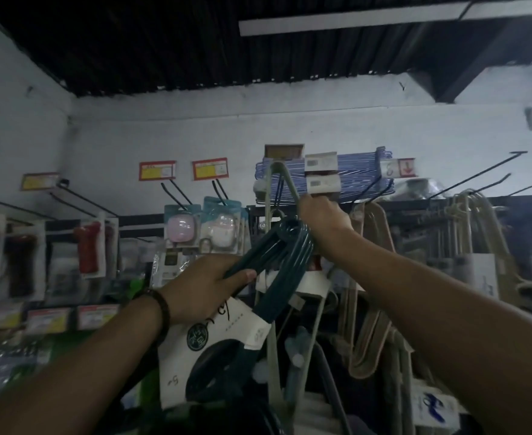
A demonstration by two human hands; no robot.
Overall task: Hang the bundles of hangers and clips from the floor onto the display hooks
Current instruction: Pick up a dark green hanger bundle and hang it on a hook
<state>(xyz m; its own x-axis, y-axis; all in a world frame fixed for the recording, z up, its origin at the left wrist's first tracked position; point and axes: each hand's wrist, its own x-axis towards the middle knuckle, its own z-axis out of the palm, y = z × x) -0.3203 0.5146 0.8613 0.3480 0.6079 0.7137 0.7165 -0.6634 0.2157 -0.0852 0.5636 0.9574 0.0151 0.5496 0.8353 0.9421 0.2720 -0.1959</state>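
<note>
Forearms fill the foreground, both reaching up to the display. The left grip [208,284] is clamped on the teal hangers [277,255], thumb over one shoulder of the bundle. The bundle's long axis runs from its card sleeve [202,340] low down, up and right to the hook ends. Those ends sit just below and left of the right grip [324,216], which is the nearer to the rail. Its fingers are curled round the sloping side of a grey hanger [282,177], as far as I can tell. Blue hangers [352,171] are stacked across the hooks directly above, and beige hangers [374,277] crowd in on the right. Bare hooks [478,172] stand further right. I judge the teal hook ends must rise past the grey hanger, which is in the way.
</note>
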